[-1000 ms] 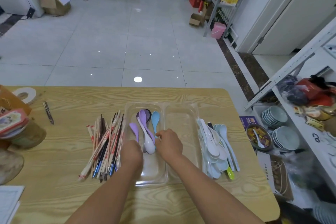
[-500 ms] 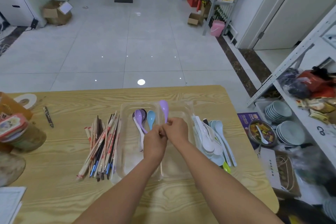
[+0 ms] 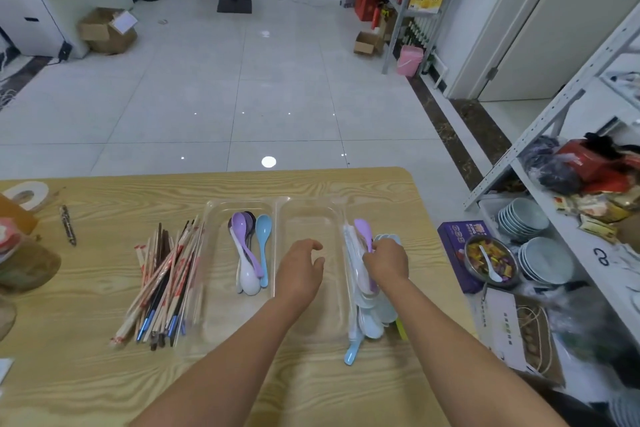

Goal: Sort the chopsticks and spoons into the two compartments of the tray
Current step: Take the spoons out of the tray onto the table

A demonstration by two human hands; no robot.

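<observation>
Table, pale wood-grain (image 3: 104, 374): clear plastic two-compartment tray (image 3: 277, 199) central, coloured spoons (image 3: 249, 253) in left compartment. Chopstick bundle (image 3: 166, 281) beside tray's left edge; pale spoon heap (image 3: 372, 315) along right edge. Left hand (image 3: 301, 267), loosely curled, empty, over right compartment. Right hand (image 3: 388, 262) pinches lilac plastic spoon (image 3: 363, 227) above heap.

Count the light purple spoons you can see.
2: one spoon lies in the tray's left compartment; the right hand holds the second spoon at the spoon pile beside the tray. That pile may hide more.
</observation>
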